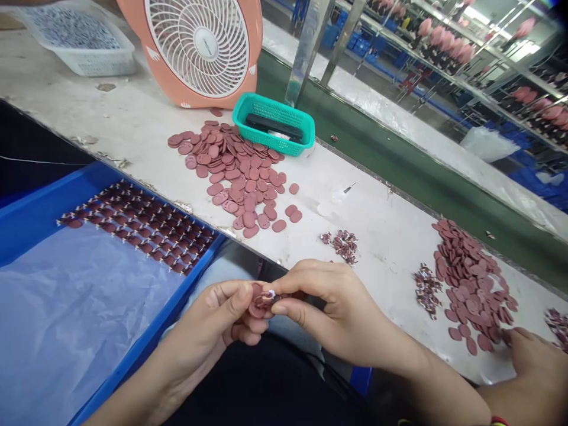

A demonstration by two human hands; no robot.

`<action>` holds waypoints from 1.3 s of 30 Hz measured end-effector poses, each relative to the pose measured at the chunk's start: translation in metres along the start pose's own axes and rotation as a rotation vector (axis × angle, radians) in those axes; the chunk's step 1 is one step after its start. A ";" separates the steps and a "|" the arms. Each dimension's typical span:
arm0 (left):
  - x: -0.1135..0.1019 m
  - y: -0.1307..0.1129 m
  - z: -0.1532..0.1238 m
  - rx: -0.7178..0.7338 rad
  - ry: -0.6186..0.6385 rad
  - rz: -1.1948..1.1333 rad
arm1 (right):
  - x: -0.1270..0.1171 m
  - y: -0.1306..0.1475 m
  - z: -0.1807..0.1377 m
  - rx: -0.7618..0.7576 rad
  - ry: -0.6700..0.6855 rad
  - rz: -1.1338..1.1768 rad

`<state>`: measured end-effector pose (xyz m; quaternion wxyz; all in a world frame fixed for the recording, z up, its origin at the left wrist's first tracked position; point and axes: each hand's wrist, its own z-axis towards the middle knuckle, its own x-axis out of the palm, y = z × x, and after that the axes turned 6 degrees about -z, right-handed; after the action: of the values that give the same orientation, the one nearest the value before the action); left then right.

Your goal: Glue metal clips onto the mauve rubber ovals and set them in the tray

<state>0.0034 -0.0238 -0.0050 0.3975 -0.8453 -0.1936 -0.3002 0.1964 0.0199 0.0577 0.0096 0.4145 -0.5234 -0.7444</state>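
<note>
My left hand (222,322) and my right hand (328,307) meet over my lap at the table's front edge. Both pinch the same small reddish-brown oval disc (258,300), which has a small shiny piece on it. A large heap of the same oval discs (239,174) lies on the white table (133,118) ahead of me. A small pile of shiny little parts (341,244) sits just beyond my right hand. To my left, a blue tray (39,195) lined with clear plastic holds neat rows of finished discs (142,222).
A pink and white fan (199,47) stands at the back, a teal basket (275,123) beside it, a white basket (75,41) far left. Another person's hand (532,355) rests by a second disc heap (470,278) on the right. A green conveyor (399,171) runs behind the table.
</note>
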 end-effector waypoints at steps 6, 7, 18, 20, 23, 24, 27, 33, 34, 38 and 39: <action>0.003 -0.004 0.001 -0.025 0.004 -0.002 | -0.002 0.000 0.001 -0.019 0.025 -0.054; 0.003 -0.004 0.002 -0.028 0.000 -0.005 | -0.002 0.001 0.001 -0.028 0.028 -0.060; 0.005 -0.003 0.000 -0.052 -0.044 -0.022 | 0.003 0.000 0.001 -0.060 0.052 -0.148; 0.005 -0.002 0.000 -0.057 -0.065 -0.021 | 0.004 -0.001 0.000 -0.065 0.042 -0.148; 0.004 0.000 0.002 -0.061 -0.077 -0.014 | 0.005 -0.004 0.001 -0.065 0.045 -0.146; 0.004 0.000 0.003 -0.063 -0.077 -0.013 | 0.005 -0.004 0.001 -0.065 0.049 -0.147; 0.004 0.001 0.004 -0.069 -0.076 -0.010 | 0.004 -0.005 0.001 -0.073 0.048 -0.154; 0.002 0.001 0.006 -0.064 -0.034 0.026 | 0.006 -0.004 -0.001 -0.086 0.038 -0.173; 0.003 0.001 0.006 -0.064 -0.029 0.030 | 0.006 -0.004 -0.001 -0.084 0.038 -0.174; 0.003 0.001 0.007 -0.058 -0.026 0.040 | 0.006 -0.004 -0.003 -0.078 0.034 -0.169; 0.003 0.001 0.006 -0.056 -0.025 0.041 | 0.006 -0.004 -0.003 -0.080 0.035 -0.169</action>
<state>0.0088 -0.0194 -0.0070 0.3775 -0.8634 -0.1726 -0.2866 0.1958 0.0167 0.0502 -0.0276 0.4696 -0.4561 -0.7554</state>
